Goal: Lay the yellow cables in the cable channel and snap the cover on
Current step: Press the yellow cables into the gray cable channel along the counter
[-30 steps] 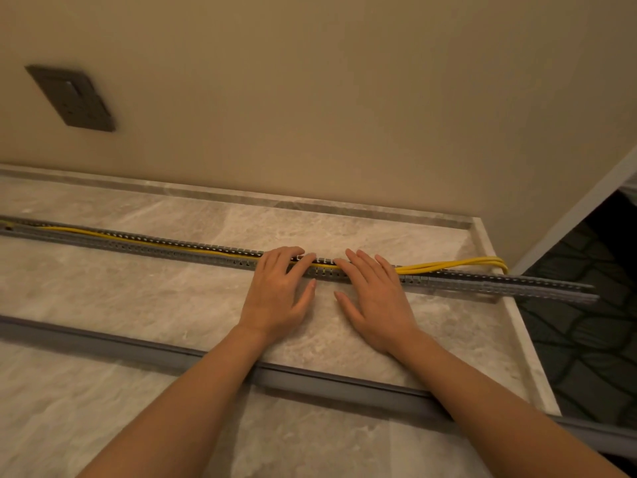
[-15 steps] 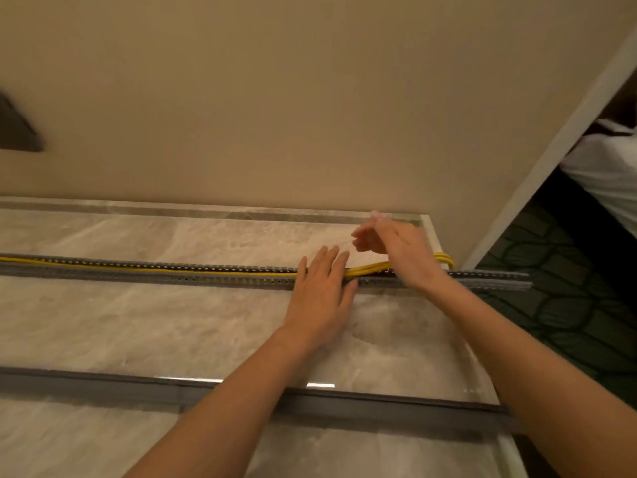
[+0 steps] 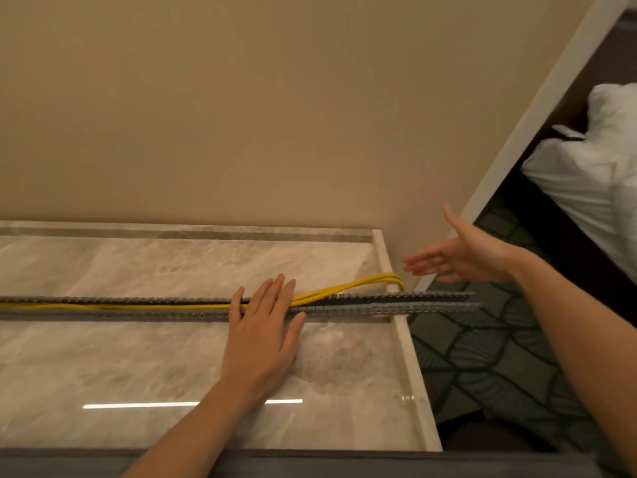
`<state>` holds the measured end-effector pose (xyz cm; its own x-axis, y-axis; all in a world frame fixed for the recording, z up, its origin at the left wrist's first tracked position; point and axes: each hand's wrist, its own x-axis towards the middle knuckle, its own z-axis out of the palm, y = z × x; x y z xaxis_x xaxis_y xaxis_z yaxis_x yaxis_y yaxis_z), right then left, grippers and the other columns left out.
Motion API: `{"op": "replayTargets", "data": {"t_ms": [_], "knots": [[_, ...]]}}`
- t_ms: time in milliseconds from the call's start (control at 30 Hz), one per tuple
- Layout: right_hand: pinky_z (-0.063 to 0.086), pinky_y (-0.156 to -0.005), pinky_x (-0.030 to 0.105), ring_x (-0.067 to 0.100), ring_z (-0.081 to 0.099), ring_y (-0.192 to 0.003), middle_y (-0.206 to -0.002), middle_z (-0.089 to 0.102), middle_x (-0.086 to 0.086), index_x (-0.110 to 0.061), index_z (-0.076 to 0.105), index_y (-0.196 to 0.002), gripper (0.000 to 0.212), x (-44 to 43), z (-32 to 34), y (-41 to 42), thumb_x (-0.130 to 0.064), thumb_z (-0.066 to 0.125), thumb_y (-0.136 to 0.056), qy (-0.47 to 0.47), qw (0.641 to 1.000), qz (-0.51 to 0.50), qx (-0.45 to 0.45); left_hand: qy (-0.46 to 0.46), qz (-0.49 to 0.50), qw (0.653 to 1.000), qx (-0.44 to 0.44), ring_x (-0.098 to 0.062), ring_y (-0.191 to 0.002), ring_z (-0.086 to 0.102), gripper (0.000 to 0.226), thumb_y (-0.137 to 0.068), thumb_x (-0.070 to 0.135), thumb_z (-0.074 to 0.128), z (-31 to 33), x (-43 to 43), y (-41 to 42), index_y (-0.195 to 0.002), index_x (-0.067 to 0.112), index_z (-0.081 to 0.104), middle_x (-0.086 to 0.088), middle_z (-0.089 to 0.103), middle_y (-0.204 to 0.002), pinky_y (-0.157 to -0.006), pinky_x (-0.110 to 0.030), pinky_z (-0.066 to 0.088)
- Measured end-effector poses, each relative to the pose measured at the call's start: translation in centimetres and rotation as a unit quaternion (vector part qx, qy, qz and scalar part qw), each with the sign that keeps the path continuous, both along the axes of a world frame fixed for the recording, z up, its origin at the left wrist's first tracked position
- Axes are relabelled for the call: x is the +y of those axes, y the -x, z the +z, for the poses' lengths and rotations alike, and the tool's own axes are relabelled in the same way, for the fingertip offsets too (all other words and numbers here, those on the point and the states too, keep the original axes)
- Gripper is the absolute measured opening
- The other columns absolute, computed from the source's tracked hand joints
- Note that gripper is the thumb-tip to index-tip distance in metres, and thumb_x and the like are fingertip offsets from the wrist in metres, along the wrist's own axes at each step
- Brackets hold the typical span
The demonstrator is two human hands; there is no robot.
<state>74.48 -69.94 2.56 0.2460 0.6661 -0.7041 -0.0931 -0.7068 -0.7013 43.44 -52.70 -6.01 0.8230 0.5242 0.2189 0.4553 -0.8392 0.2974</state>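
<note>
Nearest me, along the 6 o'clock edge of my view, the grey cover (image 3: 344,464) lies crosswise, off the channel, with my left forearm passing over it. Beyond it is the marble tabletop (image 3: 138,357). My left hand (image 3: 265,326) is at about 12 o'clock, flat and relaxed: the palm rests on the tabletop and the straight fingers lie across the cable channel (image 3: 138,308), pressing on it and gripping nothing. The slotted grey channel runs from 9 o'clock to 3 o'clock, and its 3 o'clock end juts past the tabletop edge over the patterned floor (image 3: 489,357). The yellow cables (image 3: 344,288) sit inside the channel from the 9 o'clock side up to my left fingers. On the 3 o'clock side of those fingers they rise out of it, arch over its far wall and curl into a loop at the tabletop's end. My right hand (image 3: 458,260) hangs in the air at about 2 o'clock, just past that loop, fingers straight and spread, thumb up, touching nothing. Behind everything is the beige wall (image 3: 275,115), and far off at 2 o'clock is a bed (image 3: 586,174) with white linen
</note>
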Motion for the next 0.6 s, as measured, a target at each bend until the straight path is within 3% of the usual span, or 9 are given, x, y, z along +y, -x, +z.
{"op": "replayTargets", "data": {"t_ms": [100, 167, 333, 400, 467, 533, 600], "knots": [[0.007, -0.115, 0.042, 0.016, 0.034, -0.134, -0.139, 0.051, -0.003, -0.018, 0.058, -0.128, 0.115, -0.7, -3.0, -1.7, -0.096, 0.011, -0.057, -0.007, 0.996, 0.008, 0.092, 0.008, 0.001, 1.0, 0.004, -0.011, -0.136, 0.034, 0.058, -0.095, 0.05, 0.015, 0.2, -0.1, 0.0, -0.142, 0.024, 0.039, 0.005, 0.038, -0.147, -0.115, -0.039, 0.004], [0.004, -0.117, 0.043, 0.02, 0.031, -0.137, -0.143, 0.045, 0.003, -0.014, 0.055, -0.13, 0.115, -0.8, -5.1, -2.4, -0.096, 0.017, -0.058, -0.02, 0.99, 0.006, 0.139, 0.009, 0.005, 1.0, 0.009, -0.01, -0.135, 0.035, 0.058, -0.095, 0.05, 0.016, 0.3, -0.1, -0.1, -0.141, 0.024, 0.04, 0.006, 0.04, -0.146, -0.114, -0.039, 0.005], [0.027, -0.111, 0.04, 0.033, 0.042, -0.13, -0.141, 0.045, 0.019, 0.0, 0.045, -0.134, 0.116, -0.3, -9.2, -1.9, -0.088, 0.036, -0.059, -0.014, 0.96, -0.087, 0.265, 0.014, 0.006, 1.0, 0.005, -0.011, -0.133, 0.038, 0.058, -0.094, 0.049, 0.018, 0.5, -0.2, -0.3, -0.14, 0.023, 0.042, 0.006, 0.043, -0.144, -0.114, -0.038, 0.007], [0.032, -0.106, 0.034, 0.03, 0.047, -0.122, -0.135, 0.05, 0.018, -0.001, 0.046, -0.132, 0.11, -0.5, -10.4, -1.5, -0.085, 0.037, -0.062, -0.007, 0.955, -0.139, 0.261, 0.016, 0.007, 1.0, 0.002, -0.011, -0.133, 0.039, 0.058, -0.095, 0.049, 0.017, 0.6, -0.2, -0.2, -0.139, 0.023, 0.043, 0.006, 0.044, -0.143, -0.114, -0.037, 0.008], [0.048, -0.091, 0.03, 0.025, 0.06, -0.098, -0.115, 0.06, 0.019, 0.0, 0.054, -0.124, 0.103, -1.1, -11.5, -1.1, -0.083, 0.041, -0.065, 0.004, 0.952, -0.179, 0.25, 0.017, 0.007, 1.0, 0.001, -0.011, -0.132, 0.04, 0.058, -0.095, 0.049, 0.018, 0.7, -0.3, -0.3, -0.139, 0.023, 0.044, 0.005, 0.045, -0.143, -0.113, -0.037, 0.009], [0.054, -0.087, 0.036, 0.025, 0.069, -0.078, -0.098, 0.065, 0.018, 0.002, 0.06, -0.11, 0.092, -1.9, -12.4, -0.4, -0.079, 0.049, -0.066, 0.0, 0.942, -0.226, 0.247, 0.018, 0.01, 1.0, 0.001, -0.011, -0.131, 0.04, 0.057, -0.094, 0.049, 0.018, 0.7, -0.3, -0.3, -0.138, 0.023, 0.045, 0.006, 0.045, -0.142, -0.113, -0.037, 0.009], [0.056, -0.079, 0.041, 0.022, 0.072, -0.066, -0.097, 0.062, 0.012, -0.012, 0.054, -0.111, 0.07, -2.8, -13.6, -0.1, -0.069, 0.059, -0.07, -0.048, 0.934, -0.304, 0.18, 0.02, 0.012, 1.0, 0.0, -0.011, -0.131, 0.041, 0.057, -0.094, 0.048, 0.019, 0.7, -0.3, -0.3, -0.138, 0.023, 0.045, 0.006, 0.046, -0.142, -0.113, -0.036, 0.009]]}}
